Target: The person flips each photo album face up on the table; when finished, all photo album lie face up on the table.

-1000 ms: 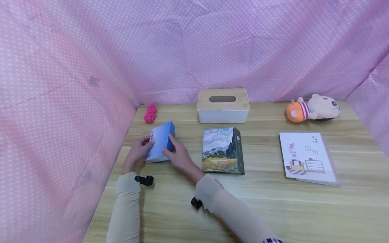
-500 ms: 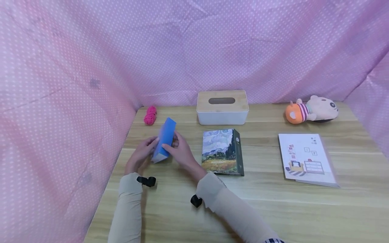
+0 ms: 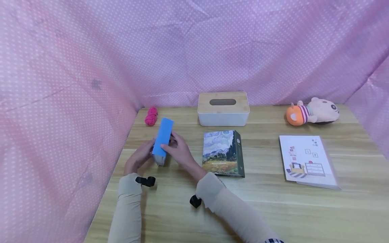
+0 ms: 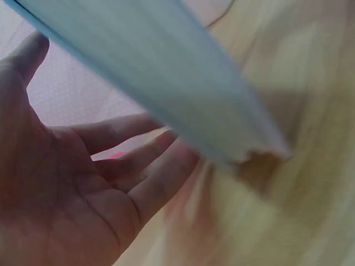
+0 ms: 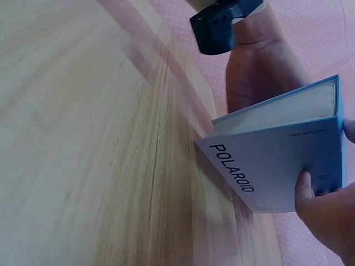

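Note:
A thick blue photo album [image 3: 163, 135] stands on edge at the left of the table, its blue spine turned up. In the right wrist view, the word POLAROID shows on the cover of the album [image 5: 255, 166]. My right hand [image 3: 180, 152] grips it by the spine, thumb on the cover. On the other side my left hand [image 3: 141, 155] is close against the opposite cover. The left wrist view shows this left hand [image 4: 72, 177] with palm spread and fingers extended, fingertips at the underside of the album [image 4: 161, 66].
Pink yarn [image 3: 151, 116] lies behind the album. A tissue box [image 3: 223, 119] stands at the back. Right of my hands lie a painted-cover photo album [image 3: 220, 153] and a white illustrated folder [image 3: 307, 158]. A plush toy [image 3: 322, 111] rests at the back right.
The blue album has turned from lying tilted with its cover showing to standing with its spine up. My left thumb has come off its cover; my right hand keeps hold of it.

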Motion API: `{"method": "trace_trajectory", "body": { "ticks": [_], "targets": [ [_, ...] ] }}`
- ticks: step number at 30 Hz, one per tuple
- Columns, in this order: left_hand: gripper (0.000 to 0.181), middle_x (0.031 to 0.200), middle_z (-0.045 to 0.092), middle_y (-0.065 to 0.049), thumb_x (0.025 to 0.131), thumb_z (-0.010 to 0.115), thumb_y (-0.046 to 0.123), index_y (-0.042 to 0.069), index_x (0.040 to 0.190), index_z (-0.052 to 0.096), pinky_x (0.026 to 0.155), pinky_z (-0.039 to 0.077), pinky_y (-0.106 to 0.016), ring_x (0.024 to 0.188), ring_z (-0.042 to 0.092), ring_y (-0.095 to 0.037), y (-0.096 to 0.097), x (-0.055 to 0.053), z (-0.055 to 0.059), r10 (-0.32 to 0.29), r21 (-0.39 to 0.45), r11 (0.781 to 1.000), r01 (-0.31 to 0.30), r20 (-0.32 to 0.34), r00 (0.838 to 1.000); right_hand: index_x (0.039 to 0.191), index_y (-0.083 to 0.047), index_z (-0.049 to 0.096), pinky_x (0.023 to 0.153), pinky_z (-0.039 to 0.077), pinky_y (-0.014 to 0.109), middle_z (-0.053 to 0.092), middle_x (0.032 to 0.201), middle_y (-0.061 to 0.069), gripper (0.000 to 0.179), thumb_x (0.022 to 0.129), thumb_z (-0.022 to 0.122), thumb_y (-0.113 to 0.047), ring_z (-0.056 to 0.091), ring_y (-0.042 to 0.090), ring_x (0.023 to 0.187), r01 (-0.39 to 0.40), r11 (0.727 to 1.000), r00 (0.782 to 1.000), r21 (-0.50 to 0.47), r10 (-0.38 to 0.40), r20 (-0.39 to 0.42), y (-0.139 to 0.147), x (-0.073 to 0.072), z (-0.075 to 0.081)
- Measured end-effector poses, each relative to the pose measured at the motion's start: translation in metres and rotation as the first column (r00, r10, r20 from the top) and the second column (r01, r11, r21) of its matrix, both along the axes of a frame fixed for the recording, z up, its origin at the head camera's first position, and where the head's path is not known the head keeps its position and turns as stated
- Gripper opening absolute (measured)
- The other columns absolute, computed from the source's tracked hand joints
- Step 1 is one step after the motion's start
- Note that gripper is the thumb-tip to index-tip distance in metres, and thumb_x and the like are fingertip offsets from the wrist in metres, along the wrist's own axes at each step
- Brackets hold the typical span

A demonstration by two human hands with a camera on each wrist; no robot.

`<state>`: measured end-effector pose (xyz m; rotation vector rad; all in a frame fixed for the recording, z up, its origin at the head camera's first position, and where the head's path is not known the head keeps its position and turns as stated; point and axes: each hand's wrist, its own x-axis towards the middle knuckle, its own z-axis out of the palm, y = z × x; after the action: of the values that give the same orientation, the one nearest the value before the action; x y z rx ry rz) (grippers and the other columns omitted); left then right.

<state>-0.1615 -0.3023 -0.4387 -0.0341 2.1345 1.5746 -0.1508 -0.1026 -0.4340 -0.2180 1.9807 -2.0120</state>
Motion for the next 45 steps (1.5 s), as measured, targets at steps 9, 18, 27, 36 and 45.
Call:
{"method": "trace_trajectory", "body": {
  "ticks": [9,18,27,36,45],
  "targets": [
    [0.082,0.156,0.024,-0.016,0.095,0.04,0.06,0.005,0.152,0.017,0.115,0.021,-0.055,0.144,0.022,-0.033,-0.001,0.0,0.021,0.047,-0.016,0.999,-0.048,-0.015,0.999,0.149,-0.031,0.029,0.106,0.042,0.037,0.034,0.15,0.002,0.071,0.089,0.066,-0.04,0.043,0.02,0.132,-0.018,1.0,0.999,-0.014,0.017,-0.031,-0.003,0.0,-0.003],
    [0.075,0.156,0.023,-0.018,0.097,0.049,0.047,0.005,0.152,0.02,0.112,0.027,-0.056,0.139,0.029,-0.036,-0.003,0.0,0.033,0.082,0.005,0.997,-0.082,-0.088,0.993,0.149,-0.035,0.028,0.108,0.04,0.041,0.03,0.154,-0.007,0.071,0.089,0.064,-0.045,0.039,0.019,0.135,-0.053,0.999,0.997,-0.003,0.053,-0.05,-0.004,-0.002,-0.009],
    [0.065,0.153,0.029,-0.016,0.098,0.051,0.041,0.009,0.15,0.029,0.108,0.033,-0.056,0.137,0.035,-0.039,-0.013,0.005,0.035,0.124,-0.039,0.991,-0.13,-0.123,0.985,0.152,-0.034,0.024,0.114,0.027,0.051,0.021,0.159,-0.005,0.078,0.087,0.066,-0.047,0.022,0.023,0.146,-0.132,0.979,0.989,0.158,0.141,-0.05,-0.003,-0.002,-0.022],
    [0.061,0.145,0.038,-0.018,0.095,0.057,0.037,0.009,0.145,0.036,0.104,0.04,-0.055,0.127,0.044,-0.04,-0.022,0.01,0.033,0.184,-0.115,0.972,-0.207,-0.183,0.966,0.153,-0.024,0.021,0.114,0.028,0.049,0.022,0.158,0.004,0.085,0.086,0.067,-0.047,0.025,0.027,0.144,-0.172,0.945,0.981,0.278,0.19,-0.038,-0.003,0.0,-0.035],
    [0.076,0.151,0.031,-0.019,0.091,0.063,0.039,0.01,0.151,0.026,0.109,0.032,-0.058,0.134,0.037,-0.041,-0.031,0.015,0.029,0.203,-0.197,0.952,-0.234,-0.165,0.965,0.153,-0.018,0.023,0.116,0.027,0.043,0.019,0.159,0.008,0.086,0.085,0.069,-0.045,0.028,0.026,0.142,-0.177,0.923,0.978,0.341,0.205,-0.048,-0.004,-0.002,-0.043]
  ]
}}
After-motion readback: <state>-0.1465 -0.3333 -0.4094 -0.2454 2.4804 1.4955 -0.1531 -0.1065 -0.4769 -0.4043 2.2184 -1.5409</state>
